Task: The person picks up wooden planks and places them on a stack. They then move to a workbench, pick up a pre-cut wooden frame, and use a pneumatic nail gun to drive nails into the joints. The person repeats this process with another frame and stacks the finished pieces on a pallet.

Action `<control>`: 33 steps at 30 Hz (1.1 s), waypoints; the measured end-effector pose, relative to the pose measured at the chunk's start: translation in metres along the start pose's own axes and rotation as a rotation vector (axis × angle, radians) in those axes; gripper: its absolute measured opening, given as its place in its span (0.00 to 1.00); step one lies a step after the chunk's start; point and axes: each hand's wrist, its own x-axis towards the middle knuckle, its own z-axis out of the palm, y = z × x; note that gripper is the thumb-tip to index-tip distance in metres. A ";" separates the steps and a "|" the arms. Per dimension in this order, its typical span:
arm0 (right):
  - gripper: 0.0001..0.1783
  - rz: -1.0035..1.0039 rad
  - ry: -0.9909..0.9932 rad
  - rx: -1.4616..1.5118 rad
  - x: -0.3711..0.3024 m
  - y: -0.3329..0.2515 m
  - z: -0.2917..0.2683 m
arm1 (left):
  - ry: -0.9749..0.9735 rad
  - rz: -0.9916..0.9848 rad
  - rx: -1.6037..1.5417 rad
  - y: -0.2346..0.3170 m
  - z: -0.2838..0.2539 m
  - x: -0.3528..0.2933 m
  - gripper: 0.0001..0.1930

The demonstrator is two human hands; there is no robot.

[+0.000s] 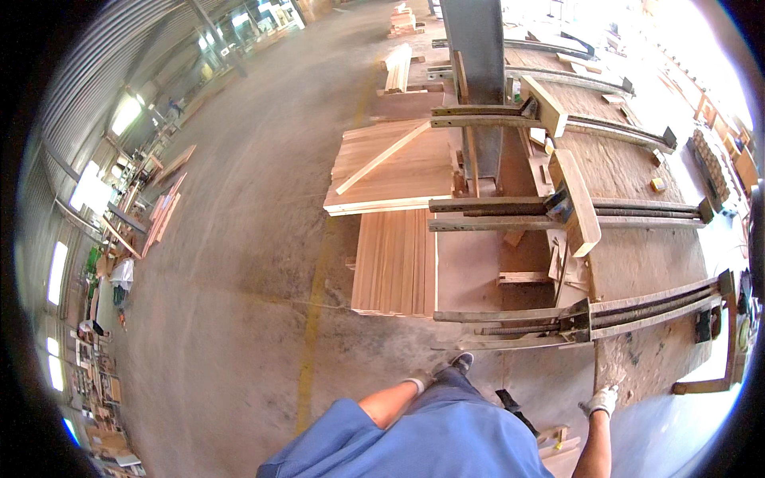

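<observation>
My right hand [602, 401], in a pale glove, is at the near left edge of a worn wooden bench [649, 358]. Its fingers look loosely apart, and I can make out nothing in them. My left hand [419, 384], also gloved, hangs low beside my leg, its fingers too small and hidden to read. Nearest ahead, a long metal bar clamp [518, 325] lies across the bench and juts out to the left. Farther on, two more clamps [486, 213] carry upright wooden blocks [574, 203].
Left of the clamps lie a stack of planed boards [394, 263] and a wider stack [398, 163] with a loose strip [382, 158] slanting across it. A grey steel column [478, 80] rises among the clamps. A yellow line [312, 334] runs along the concrete floor.
</observation>
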 end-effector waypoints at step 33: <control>0.25 0.112 -0.409 0.931 -0.183 0.038 0.244 | -0.179 0.251 0.416 0.112 -0.045 -0.004 0.11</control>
